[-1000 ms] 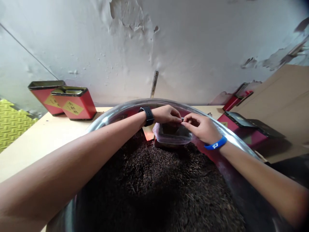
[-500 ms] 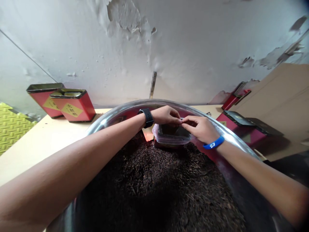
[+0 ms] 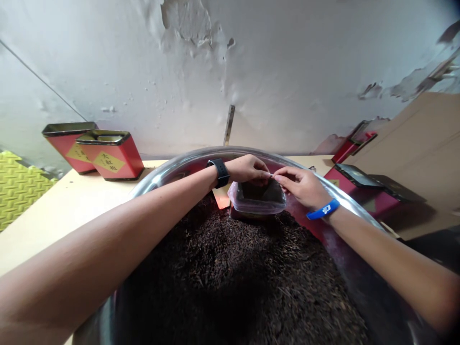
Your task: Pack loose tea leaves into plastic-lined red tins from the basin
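Plastic bag (image 3: 258, 207), far rim in tight pinch of both hands (image 3: 304, 187).

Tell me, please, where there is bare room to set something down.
The tabletop is mostly bare at left, bordered by two red tins behind, the basin at right and the left forearm in front. It is crowded over the basin, where the left hand and right hand pinch the plastic liner.
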`<state>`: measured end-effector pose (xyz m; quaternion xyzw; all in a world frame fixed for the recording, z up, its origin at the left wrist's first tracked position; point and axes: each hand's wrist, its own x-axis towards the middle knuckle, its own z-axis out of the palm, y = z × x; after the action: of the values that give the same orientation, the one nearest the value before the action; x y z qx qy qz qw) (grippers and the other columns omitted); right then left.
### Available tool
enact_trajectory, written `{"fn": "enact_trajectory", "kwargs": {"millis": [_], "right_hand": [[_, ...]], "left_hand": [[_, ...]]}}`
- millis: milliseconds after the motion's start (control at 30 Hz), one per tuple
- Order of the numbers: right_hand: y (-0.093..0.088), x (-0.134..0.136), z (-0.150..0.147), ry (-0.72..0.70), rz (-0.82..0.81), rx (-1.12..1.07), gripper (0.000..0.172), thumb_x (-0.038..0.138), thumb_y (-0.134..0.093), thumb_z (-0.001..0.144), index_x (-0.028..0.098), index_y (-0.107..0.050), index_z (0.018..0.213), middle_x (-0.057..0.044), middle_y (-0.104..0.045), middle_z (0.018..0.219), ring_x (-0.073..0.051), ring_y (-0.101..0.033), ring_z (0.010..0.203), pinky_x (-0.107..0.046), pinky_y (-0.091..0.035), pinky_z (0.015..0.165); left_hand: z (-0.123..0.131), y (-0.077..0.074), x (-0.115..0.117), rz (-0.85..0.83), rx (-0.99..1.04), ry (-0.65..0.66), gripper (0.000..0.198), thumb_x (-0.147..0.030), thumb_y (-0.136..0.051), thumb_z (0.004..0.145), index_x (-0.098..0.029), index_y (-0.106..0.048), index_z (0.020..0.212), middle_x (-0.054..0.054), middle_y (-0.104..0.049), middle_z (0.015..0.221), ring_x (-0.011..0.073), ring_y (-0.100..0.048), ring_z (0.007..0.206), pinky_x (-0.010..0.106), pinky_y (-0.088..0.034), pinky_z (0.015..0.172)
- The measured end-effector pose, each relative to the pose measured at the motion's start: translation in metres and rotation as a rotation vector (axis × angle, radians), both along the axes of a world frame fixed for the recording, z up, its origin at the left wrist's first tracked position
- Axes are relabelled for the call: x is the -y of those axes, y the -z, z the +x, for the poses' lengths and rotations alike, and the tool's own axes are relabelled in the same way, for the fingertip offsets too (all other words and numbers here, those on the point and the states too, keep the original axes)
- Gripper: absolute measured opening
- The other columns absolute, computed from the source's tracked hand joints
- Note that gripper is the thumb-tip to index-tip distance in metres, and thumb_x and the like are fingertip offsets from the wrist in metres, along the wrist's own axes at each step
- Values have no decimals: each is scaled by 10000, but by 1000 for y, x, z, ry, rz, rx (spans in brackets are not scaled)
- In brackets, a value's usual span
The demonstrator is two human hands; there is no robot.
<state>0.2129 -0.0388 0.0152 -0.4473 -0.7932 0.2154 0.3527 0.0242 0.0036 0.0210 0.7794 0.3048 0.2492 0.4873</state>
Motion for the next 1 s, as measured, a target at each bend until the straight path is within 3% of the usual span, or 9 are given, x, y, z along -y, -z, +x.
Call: {"fn": "enact_trajectory", "kwargs": {"millis": [267, 500, 567, 667, 733, 867, 933, 1000], "right_hand": [[1, 4, 1, -58, 21, -108, 266, 391, -448, 844, 166, -517, 719, 24, -451, 551, -76, -405, 491, -231, -339, 471], [-11, 26, -6, -208, 64, 69, 324, 351, -412, 862, 170, -492, 606, 22, -433, 535, -79, -385, 502, -239, -325, 489], [-9, 23, -7, -149, 161, 100, 268, 327, -438, 848, 171, -532, 652, 10, -494, 595, -92, -441, 559, -245, -370, 544], [2, 6, -3, 50, 334, 144, 143, 289, -503, 801, 182, -594, 823, -29, -575, 786, -132, -522, 700, -278, -431, 640], [13, -10, 2, 124, 379, 177, 217, 267, -525, 772, 200, -591, 967, -59, -573, 944, -169, -545, 824, -319, -458, 711], [34, -37, 11, 42, 230, 200, 314, 227, -467, 787, 221, -549, 1090, -66, -535, 1151, -213, -487, 1070, -387, -397, 918], [39, -44, 13, 15, 118, 189, 303, 188, -440, 786, 222, -559, 1062, -48, -577, 1098, -206, -517, 1028, -374, -411, 905], [39, -45, 15, 26, 48, 188, 303, 163, -450, 766, 221, -565, 1041, -33, -618, 1002, -196, -557, 938, -354, -448, 843]], "left_hand": [[1, 1, 0, 37, -26, 11, 193, -284, -514, 800, -101, -571, 768, 66, -629, 751, 94, -574, 670, 272, -480, 697], [6, 0, 5, 245, -236, -9, 288, -366, -482, 794, -102, -583, 741, 59, -616, 693, 91, -548, 592, 207, -424, 557], [8, 0, 8, 310, -314, -10, 313, -386, -465, 793, -111, -592, 717, 51, -615, 663, 90, -536, 565, 197, -391, 518], [8, 1, 11, 393, -429, -28, 281, -366, -467, 781, -130, -614, 740, 35, -624, 659, 84, -520, 547, 197, -361, 512], [6, 2, 13, 450, -500, -38, 273, -369, -475, 777, -142, -625, 753, 28, -629, 665, 83, -512, 548, 203, -354, 528], [10, -5, 21, 726, -554, -165, 394, -395, -356, 849, -145, -630, 719, 51, -624, 661, 103, -500, 566, 233, -341, 566], [21, -14, 34, 898, -555, -218, 364, -332, -343, 859, -152, -636, 740, 60, -629, 699, 121, -510, 603, 252, -340, 589], [38, -23, 55, 932, -571, -164, 270, -232, -385, 831, -158, -639, 777, 53, -635, 742, 132, -526, 637, 257, -351, 606]]}}
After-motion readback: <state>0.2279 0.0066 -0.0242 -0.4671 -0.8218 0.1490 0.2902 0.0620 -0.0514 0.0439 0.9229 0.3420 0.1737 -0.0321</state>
